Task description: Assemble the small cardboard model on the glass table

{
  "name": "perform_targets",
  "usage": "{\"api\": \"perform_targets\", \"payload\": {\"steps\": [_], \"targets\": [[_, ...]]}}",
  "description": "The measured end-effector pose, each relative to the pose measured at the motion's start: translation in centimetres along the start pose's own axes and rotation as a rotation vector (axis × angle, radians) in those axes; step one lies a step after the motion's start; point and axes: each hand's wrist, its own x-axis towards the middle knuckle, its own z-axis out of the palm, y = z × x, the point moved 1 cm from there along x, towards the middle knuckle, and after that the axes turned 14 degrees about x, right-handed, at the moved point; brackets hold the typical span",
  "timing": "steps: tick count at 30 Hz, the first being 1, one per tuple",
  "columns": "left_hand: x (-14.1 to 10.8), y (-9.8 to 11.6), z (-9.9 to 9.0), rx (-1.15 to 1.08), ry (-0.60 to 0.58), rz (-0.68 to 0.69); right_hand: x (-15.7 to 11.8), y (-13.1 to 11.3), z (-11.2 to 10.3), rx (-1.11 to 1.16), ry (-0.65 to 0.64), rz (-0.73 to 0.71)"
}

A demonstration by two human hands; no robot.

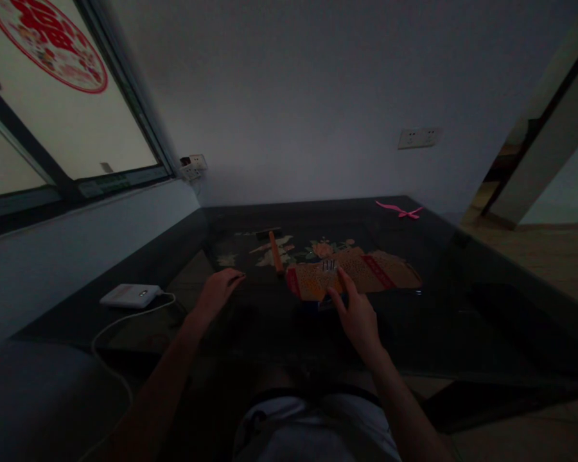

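Observation:
On the dark table, a patterned tan and red flat piece (354, 273) lies in front of me, with several small dark nails or pins (328, 264) on it. My right hand (351, 305) is at its near edge, thumb and index finger apart around a small dark item that is too dim to identify. My left hand (220, 287) hovers left of the piece, its fingers pinched together; what they hold, if anything, is too small to name. A hammer with an orange-brown handle (275, 252) and a dark head lies beyond and between my hands.
A white power bank (131, 295) with a white cable sits at the table's left. A pink ribbon (404, 212) lies at the back right corner. Small metal items (414, 292) are right of the patterned piece. A wall (293, 160) borders the table's back.

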Motion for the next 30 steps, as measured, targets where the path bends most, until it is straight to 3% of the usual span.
{"api": "perform_targets", "payload": {"steps": [4,8,18,30], "targets": [[-0.7,-2.1,0.1,0.155,-0.207,0.145,0.0,0.1,0.1,-0.013,-0.003,0.003],[-0.4,-1.5,0.5,0.178,-0.252,0.156,0.0,0.1,0.1,-0.018,0.008,-0.003],[1.0,-1.4,1.6,0.003,-0.226,-0.164,0.0,-0.1,-0.1,0.007,-0.002,-0.001],[0.8,-1.9,3.2,-0.11,-0.304,-0.46,0.0,-0.2,-0.2,0.003,0.002,-0.012]]}}
